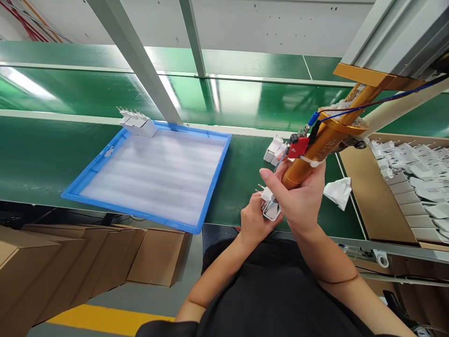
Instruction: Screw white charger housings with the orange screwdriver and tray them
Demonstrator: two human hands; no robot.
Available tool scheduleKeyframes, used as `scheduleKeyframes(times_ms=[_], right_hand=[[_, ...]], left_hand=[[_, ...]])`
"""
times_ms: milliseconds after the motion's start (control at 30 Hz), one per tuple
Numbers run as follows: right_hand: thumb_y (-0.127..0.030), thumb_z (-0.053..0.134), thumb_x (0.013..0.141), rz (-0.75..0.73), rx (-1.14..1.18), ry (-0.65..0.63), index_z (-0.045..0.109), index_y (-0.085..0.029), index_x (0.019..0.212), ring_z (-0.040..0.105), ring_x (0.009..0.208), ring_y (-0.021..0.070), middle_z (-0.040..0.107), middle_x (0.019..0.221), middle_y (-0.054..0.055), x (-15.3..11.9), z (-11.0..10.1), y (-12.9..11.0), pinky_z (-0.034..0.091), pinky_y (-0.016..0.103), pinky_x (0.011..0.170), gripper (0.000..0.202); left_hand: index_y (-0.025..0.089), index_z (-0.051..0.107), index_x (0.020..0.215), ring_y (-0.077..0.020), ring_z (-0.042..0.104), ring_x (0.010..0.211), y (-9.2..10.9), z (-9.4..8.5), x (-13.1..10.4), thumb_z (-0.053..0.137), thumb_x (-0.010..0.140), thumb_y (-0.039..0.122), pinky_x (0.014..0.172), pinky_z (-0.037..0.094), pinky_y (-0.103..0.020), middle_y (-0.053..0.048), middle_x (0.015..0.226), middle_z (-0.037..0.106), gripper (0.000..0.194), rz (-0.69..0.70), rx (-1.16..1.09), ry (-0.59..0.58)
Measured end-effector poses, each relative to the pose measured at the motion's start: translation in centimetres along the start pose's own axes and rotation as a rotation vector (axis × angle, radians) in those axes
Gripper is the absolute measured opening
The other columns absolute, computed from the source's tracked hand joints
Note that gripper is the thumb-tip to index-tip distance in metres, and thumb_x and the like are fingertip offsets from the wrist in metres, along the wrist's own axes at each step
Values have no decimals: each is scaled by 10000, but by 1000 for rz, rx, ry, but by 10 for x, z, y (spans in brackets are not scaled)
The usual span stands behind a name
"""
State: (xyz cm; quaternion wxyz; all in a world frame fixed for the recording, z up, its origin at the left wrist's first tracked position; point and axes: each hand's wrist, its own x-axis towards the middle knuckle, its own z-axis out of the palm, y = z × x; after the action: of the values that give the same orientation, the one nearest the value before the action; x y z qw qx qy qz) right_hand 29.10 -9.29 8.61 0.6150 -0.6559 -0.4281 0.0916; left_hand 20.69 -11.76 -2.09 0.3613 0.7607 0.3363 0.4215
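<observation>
My left hand (253, 216) is closed around a white power adapter (271, 213) with thin metal prongs on one side. My right hand (304, 196) grips an orange cylindrical tool (317, 147), which slants down toward that adapter. A red switch (298, 146) with blue wires is strapped to the tool. The tool's narrow metal tip reaches the adapter's open face; whether it touches is hard to see. Just beyond my right hand, a few more white adapters (273, 149) stand on the green bench, partly hidden. A crumpled white cloth (338, 192) lies beside my right wrist.
Left of my hands is a blue-rimmed tray (217, 180) with a white lining and several adapters (137, 122) at its far left corner. A cardboard box (365, 196) full of adapters stands right. Grey posts (140, 58) rise behind the tray; cartons (157, 255) stand below left.
</observation>
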Motion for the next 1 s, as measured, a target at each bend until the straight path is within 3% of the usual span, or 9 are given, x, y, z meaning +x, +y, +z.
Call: scheduleKeyframes(times_ms=[67,167,367,467,600,700,800,867,1000], right_hand=[[-136,704,862,32,52,-9,388,-179,981,490,587,29,570,1012,16,-2,0,2,476,221,587,341],[-130,611,898,87,112,-21,387,-177,994,460,570,34,562,1084,44,-3,0,3,440,232,516,249],[-149,738,847,10,53,-44,384,-187,987,493,605,79,456,707,-51,-1,-1,-1,437,257,608,382],[-163,708,879,40,199,-86,407,-197,1055,487,619,85,475,758,-35,0,-3,5,431,248,565,351],[-111,581,926,39,395,-139,455,-205,1144,486,637,91,522,826,-9,2,-11,16,422,239,527,269],[-103,568,942,78,340,-94,462,-192,1077,497,619,87,525,812,-9,3,-22,25,419,231,508,193],[-147,627,944,102,190,-25,443,-183,1043,483,595,85,506,777,-15,3,-38,33,416,243,508,212],[-169,655,937,100,106,-1,427,-175,1031,471,587,94,493,728,-19,2,-49,37,398,246,500,247],[-194,676,924,122,17,48,411,-165,987,463,578,95,499,690,-21,1,-69,46,387,245,495,274]], left_hand=[[177,427,1118,-163,699,767,0,2,0,606,953,494,557,455,-204,-49,938,633,399,4,-24,1],[183,421,1085,-148,680,713,0,2,1,565,970,530,541,452,-200,-32,904,619,393,23,-28,28],[175,458,1110,-157,687,710,1,-1,0,572,962,495,555,444,-221,-21,875,638,372,-6,18,19],[175,494,1038,-152,668,658,-3,-1,-2,684,872,386,538,426,-239,12,822,637,330,-65,56,-37],[157,543,996,-140,626,613,-13,-8,-2,752,788,370,547,411,-260,22,803,647,364,-230,93,-155],[170,594,1034,-136,618,653,-21,-22,0,679,828,384,606,419,-267,23,854,672,310,-362,57,-298],[199,652,1099,-173,649,941,-28,-40,5,645,806,272,815,449,-298,0,1020,690,302,-280,-5,-400],[190,661,1134,-209,569,1188,-33,-49,11,640,785,236,998,420,-338,-41,1161,657,353,-290,-95,-489],[217,583,1333,-233,478,1296,-36,-54,26,687,832,448,1104,383,-388,-53,1368,554,561,-493,-208,-742]])
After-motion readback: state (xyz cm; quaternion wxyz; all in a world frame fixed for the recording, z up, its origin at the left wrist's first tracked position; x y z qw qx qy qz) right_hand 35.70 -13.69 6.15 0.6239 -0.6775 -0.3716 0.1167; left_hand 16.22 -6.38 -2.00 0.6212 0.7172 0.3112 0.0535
